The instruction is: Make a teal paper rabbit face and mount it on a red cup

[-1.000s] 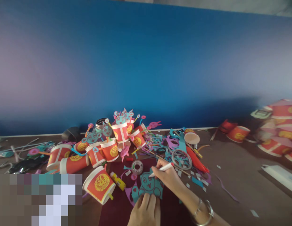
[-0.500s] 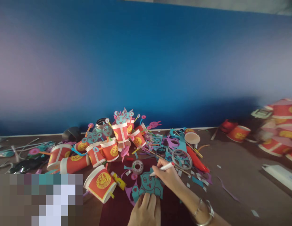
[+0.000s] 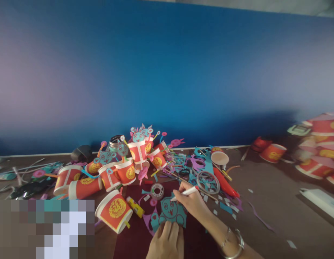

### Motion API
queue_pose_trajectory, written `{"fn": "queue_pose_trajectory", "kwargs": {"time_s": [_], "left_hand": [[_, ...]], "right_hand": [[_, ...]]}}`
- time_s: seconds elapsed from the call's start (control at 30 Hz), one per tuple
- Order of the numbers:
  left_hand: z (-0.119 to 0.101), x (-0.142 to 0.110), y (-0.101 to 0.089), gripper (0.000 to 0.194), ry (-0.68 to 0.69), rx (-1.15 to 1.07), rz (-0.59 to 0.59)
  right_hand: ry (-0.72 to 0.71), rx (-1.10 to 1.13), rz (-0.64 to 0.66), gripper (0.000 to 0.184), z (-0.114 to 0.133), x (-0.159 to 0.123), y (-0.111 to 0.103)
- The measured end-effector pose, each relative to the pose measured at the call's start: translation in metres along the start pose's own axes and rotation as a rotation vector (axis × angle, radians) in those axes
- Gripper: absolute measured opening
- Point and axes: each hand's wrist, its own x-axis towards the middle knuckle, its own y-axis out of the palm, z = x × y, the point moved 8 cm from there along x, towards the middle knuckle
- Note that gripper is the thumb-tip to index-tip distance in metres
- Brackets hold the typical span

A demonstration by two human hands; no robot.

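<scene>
Right grip [image 3: 190, 200] pinches the white marker [image 3: 186, 192], but the blue paper [image 3: 171, 212] could slip if the left hand [image 3: 167, 240], its closure unclear, slackens.

Single head-worn view. Set above the near side of the teal paper [image 3: 170, 210], facing forward and down over the surface [image 3: 280, 192] to the blue wall [image 3: 167, 79] beyond the paper. Paper near; wide field.

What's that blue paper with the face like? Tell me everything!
The blue paper lies flat over a dark red sheet and looks thin. Dark reddish lines draw a round face with ringed eyes and a little mouth, with rounded shapes below. The left hand covers its lower part; the right hand holds a white marker near one eye.
</scene>
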Motion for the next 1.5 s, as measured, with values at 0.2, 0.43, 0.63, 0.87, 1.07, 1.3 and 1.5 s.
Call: {"fn": "queue_pose_trajectory", "kwargs": {"time_s": [0.2,0.43,0.63,0.87,1.07,1.3,1.5], "left_hand": [[0.0003,-0.0003,-0.0013,0.023,0.006,0.008,0.0],[-0.0001,-0.0006,-0.0031,0.024,0.015,0.019,-0.028],[-0.0008,-0.0002,-0.0015,0.021,0.036,0.033,0.015],[-0.0001,0.0002,-0.0017,0.023,0.016,0.019,0.02],[0.0001,-0.0002,-0.0007,0.022,0.012,-0.003,0.02],[-0.0002,0.0013,-0.0025,0.024,0.011,0.005,0.016],[-0.0002,0.0005,-0.0008,0.023,0.019,0.023,0.053]], "right_hand": [[0.033,0.031,-0.033,0.028,-0.005,0.0008,-0.002],[0.021,0.031,-0.016,0.026,-0.0006,0.0002,-0.0007],[0.014,-0.005,-0.064,0.027,-0.001,0.0006,-0.0052],[0.03,0.016,-0.06,0.025,0.0005,-0.0004,-0.0049],[0.022,-0.013,-0.094,0.026,0.0006,-0.0003,-0.0084],[0.054,0.018,-0.074,0.022,-0.0026,-0.0002,-0.0057],[0.042,0.019,-0.113,0.024,-0.0011,-0.0007,-0.0096]]}}
